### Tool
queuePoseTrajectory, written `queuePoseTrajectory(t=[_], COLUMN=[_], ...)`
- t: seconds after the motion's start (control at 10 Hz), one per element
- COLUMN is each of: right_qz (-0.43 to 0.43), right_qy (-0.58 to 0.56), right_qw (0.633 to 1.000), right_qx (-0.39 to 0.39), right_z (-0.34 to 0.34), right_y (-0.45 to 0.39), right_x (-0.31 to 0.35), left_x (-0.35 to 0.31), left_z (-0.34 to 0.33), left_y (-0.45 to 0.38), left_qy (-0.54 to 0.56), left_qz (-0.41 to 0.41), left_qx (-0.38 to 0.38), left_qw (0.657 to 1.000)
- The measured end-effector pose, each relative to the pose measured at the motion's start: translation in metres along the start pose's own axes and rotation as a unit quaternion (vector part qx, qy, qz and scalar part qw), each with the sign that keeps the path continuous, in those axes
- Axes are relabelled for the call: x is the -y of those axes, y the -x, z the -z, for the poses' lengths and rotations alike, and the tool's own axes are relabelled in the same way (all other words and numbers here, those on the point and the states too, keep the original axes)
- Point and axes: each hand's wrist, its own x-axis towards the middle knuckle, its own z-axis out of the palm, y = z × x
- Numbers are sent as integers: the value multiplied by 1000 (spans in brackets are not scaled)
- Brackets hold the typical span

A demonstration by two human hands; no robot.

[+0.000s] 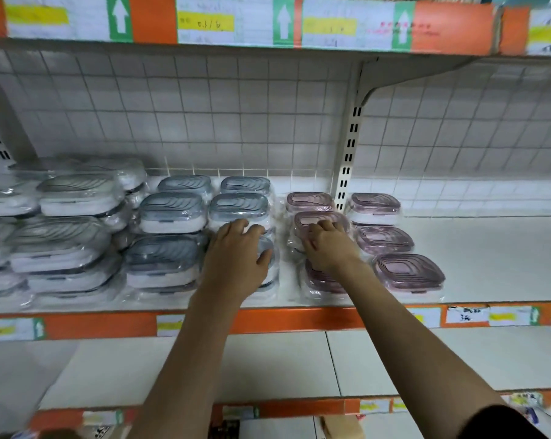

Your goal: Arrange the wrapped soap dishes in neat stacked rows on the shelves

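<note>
On the shelf (458, 264) the grey-lidded soap dishes (172, 213) stand in slippery film-wrapped stacks at the left, and the left hand (239, 248) curls over the front of one, so a hard nudge could slide the whole column off the edge. Further right, the right hand (325, 245) pinches the top pink-lidded dish (318, 221); its stack looks skewed and may topple into the single pink row (385, 239) beside it

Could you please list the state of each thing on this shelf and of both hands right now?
Grey-lidded soap dishes: wrapped, stacked in rows at left and centre.
Pink-lidded soap dishes: wrapped, in two rows at right.
Left hand: fingers curled over a grey-lidded dish in the front stack.
Right hand: fingers on the top pink dish of the left pink row.
Shelf: bare to the right of the dishes.
</note>
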Motion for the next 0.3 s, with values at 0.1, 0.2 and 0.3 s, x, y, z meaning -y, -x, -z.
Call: queuePoseTrajectory(t=[0.1, 0.2, 0.3], right_qz=[21, 42, 68], right_qy=[17, 35, 13], right_qw=[999, 997, 997], right_qx=[38, 51, -36], right_z=[-4, -2, 13], right_y=[-7, -8, 16], right_x=[-8, -14, -2], left_x=[-8, -13, -14], left_z=[1, 1, 3], left_y=[13, 26, 38], left_qy=[-18, -27, -22], left_qz=[5, 10, 22], left_qx=[-4, 2, -10], left_qw=[1000, 1000, 999])
